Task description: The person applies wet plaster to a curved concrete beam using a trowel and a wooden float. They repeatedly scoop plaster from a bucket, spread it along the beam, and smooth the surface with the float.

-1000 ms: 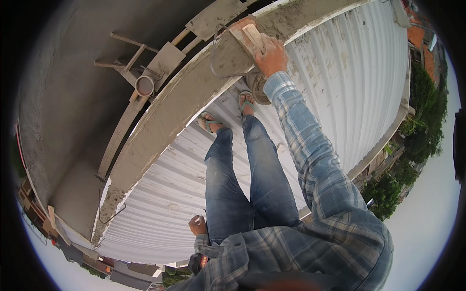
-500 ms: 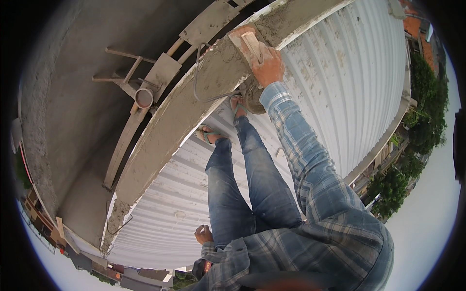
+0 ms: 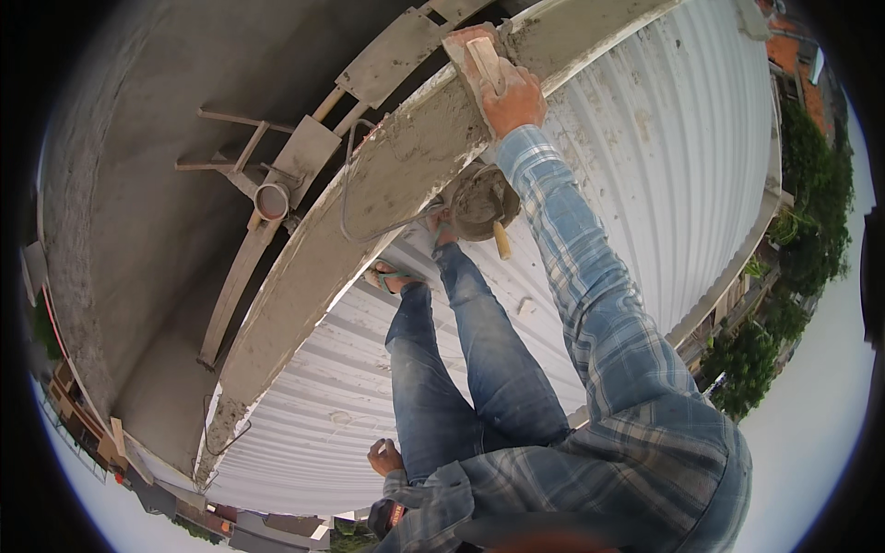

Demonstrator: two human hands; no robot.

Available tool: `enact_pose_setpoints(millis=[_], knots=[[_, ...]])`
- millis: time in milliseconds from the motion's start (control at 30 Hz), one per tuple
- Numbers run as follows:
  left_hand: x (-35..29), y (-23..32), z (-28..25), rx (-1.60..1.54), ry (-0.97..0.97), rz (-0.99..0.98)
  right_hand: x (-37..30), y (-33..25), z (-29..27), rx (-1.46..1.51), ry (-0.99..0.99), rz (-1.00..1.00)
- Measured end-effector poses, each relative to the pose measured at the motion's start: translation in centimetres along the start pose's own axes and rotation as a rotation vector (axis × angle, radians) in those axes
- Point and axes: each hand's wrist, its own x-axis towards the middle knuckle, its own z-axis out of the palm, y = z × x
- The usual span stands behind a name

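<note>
My right hand (image 3: pixel 516 103) is closed around the pale handle of a plastering float (image 3: pixel 483 63), whose flat board rests on the wet mortar along the top of a wall (image 3: pixel 406 143). Below that arm, beside the wall, stands a bucket of mortar (image 3: pixel 477 210), with a trowel (image 3: pixel 501 241) in it, its wooden handle sticking out over the rim. My left hand (image 3: pixel 386 457) hangs low beside my thigh, apart from the wall. Its fingers are curled in, and I see nothing in them.
Under my feet lies ribbed metal roofing (image 3: pixel 645 157). A bent metal rod (image 3: pixel 347 198) loops over the wall. Beyond it, lower down, are planks (image 3: pixel 235 295) and a small round container (image 3: pixel 272 201). Trees (image 3: pixel 793 249) and rooftops lie past the roof's right edge.
The float and my right hand have shifted slightly right and up along the wall. My view has moved too, so more of the bucket and the trowel's handle show.
</note>
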Motion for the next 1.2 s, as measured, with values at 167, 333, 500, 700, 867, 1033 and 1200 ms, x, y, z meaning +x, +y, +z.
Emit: enact_pose_setpoints(millis=[167,333,500,700,867,1033,1200], knots=[[-0.9,2.3,-0.5,-0.126,0.008,-0.065,-5.9,-0.6,-1.6,0.146,-0.203,-0.162],[-0.3,3.5,-1.6,-0.018,-0.021,-0.054,11.0,6.9,-4.9,0.003,-0.050,-0.174],[-0.8,4.1,-1.4,-0.061,-0.002,-0.146,8.2,6.5,-3.0,0.003,-0.192,-0.351],[-0.1,3.7,-1.5,-0.105,-0.016,-0.116,-6.5,0.3,-0.7,0.102,-0.286,-0.342],[1.0,1.5,-2.0,-0.147,-0.042,-0.153,-4.1,0.5,-0.5,0.023,0.074,-0.220],[1.9,-2.6,-0.8,-0.215,-0.012,-0.148,-10.6,-3.4,1.4,0.072,-0.092,-0.224],[2.5,-2.9,-1.4,-0.233,-0.010,-0.145,-11.4,-5.3,1.1,0.154,0.073,-0.181]])
